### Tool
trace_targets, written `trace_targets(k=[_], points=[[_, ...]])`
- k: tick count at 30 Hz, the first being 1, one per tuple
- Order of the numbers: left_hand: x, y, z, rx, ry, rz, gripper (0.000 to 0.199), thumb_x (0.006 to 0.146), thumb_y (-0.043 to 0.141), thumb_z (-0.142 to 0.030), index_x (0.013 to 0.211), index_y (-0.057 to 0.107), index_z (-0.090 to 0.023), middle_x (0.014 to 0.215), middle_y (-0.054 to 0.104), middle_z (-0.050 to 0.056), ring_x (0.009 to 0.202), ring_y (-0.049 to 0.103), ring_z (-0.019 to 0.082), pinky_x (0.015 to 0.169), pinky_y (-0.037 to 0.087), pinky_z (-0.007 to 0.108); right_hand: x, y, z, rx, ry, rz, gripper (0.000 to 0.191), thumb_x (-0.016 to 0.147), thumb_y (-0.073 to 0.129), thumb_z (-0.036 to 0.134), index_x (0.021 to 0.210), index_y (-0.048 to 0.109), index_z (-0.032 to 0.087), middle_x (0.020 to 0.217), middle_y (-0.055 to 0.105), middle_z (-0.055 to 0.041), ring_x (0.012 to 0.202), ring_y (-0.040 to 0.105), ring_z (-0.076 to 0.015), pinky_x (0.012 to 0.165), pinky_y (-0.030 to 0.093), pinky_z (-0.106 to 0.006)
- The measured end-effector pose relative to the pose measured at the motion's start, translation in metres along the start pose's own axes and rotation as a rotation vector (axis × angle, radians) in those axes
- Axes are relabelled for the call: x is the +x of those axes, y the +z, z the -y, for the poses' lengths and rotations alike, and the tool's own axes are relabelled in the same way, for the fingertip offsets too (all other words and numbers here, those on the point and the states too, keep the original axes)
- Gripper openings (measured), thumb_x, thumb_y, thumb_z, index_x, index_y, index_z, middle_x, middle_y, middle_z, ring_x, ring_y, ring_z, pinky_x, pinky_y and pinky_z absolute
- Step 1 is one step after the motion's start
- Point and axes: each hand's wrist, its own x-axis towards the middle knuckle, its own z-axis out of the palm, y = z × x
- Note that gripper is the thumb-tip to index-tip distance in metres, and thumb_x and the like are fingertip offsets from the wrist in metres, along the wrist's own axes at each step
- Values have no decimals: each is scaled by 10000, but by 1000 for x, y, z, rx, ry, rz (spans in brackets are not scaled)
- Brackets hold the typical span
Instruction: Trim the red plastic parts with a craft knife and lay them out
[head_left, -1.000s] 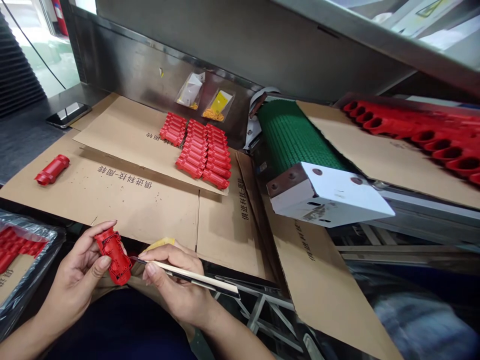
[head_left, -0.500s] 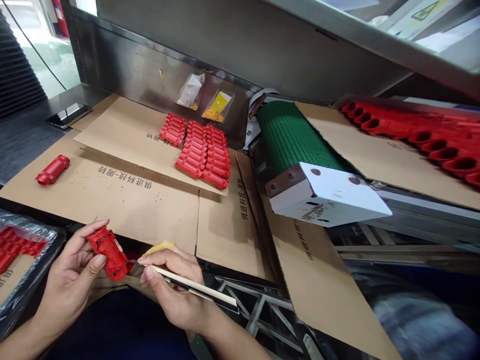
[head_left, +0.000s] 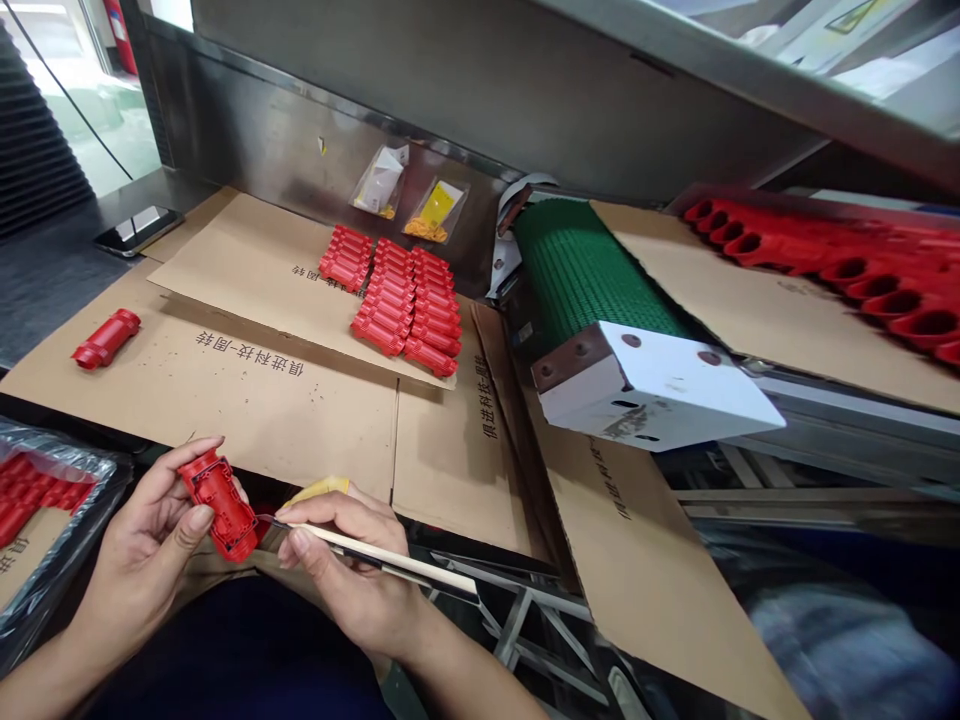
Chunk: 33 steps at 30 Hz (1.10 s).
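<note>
My left hand (head_left: pixel 154 540) is closed around a red plastic tubular part (head_left: pixel 229 515), thumb on its near side. Its recessed side, with a dark outline, faces up. My right hand (head_left: pixel 352 570) pinches a slim pale-handled tool (head_left: pixel 405 566) that has a dark strip along it. The tool's thin tip touches or nearly touches the lower right end of the red part; the exact contact is too small to make out. Something yellow (head_left: pixel 319 490) covers a finger of my right hand.
Several red parts (head_left: pixel 390 300) lie in rows on a cardboard sheet (head_left: pixel 247 240); one red part (head_left: pixel 106 338) lies alone. A plastic-lined tray (head_left: pixel 112 490) stands left. A green conveyor belt (head_left: pixel 592 270) with a white bracket (head_left: pixel 660 385) carries red tubes (head_left: pixel 877 270).
The red part has turned slightly and shifted a little to the right in my left hand. The tool's tip stays at its lower end.
</note>
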Motion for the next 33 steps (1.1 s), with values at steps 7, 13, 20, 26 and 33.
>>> trace_targets(k=[7, 13, 20, 26, 33], points=[[3, -3, 3, -30, -10, 48, 610, 936, 791, -382, 1498, 579, -276, 1085, 771, 65, 905, 742, 208, 813, 606, 249, -2, -5, -1, 202, 108, 18, 115, 1026, 670, 248, 1061, 764, 191, 792, 813, -35, 661, 763, -159, 698, 621, -306], [3, 3, -4, 86, 56, 48, 562, 945, 777, -390, 1467, 600, -277, 1084, 783, 61, 913, 753, 212, 805, 613, 249, 4, -3, 4, -129, 96, 10, 121, 968, 709, 192, 1050, 798, 185, 863, 802, -54, 780, 728, -178, 744, 571, -303], [-10, 17, -6, 265, 187, -32, 451, 974, 724, -371, 1412, 636, -312, 1264, 747, 67, 991, 761, 242, 845, 613, 304, 18, 5, 0, -93, 232, 144, 105, 934, 738, 140, 868, 801, 192, 787, 779, -18, 706, 680, -140, 696, 512, -237], [-9, 13, 2, 338, 266, -82, 456, 957, 746, -337, 1398, 640, -293, 1293, 725, 77, 1002, 749, 248, 938, 586, 343, 16, 10, -6, -357, 102, 155, 114, 951, 591, 147, 878, 674, 177, 782, 663, -15, 669, 602, -146, 692, 474, -267], [11, 9, -13, -163, -19, 4, 604, 927, 803, -368, 1471, 575, -239, 1050, 789, 91, 899, 744, 223, 759, 605, 275, 11, -24, -18, -384, 237, 62, 335, 1027, 624, 291, 704, 582, 211, 659, 594, 19, 637, 575, -151, 650, 420, -274]])
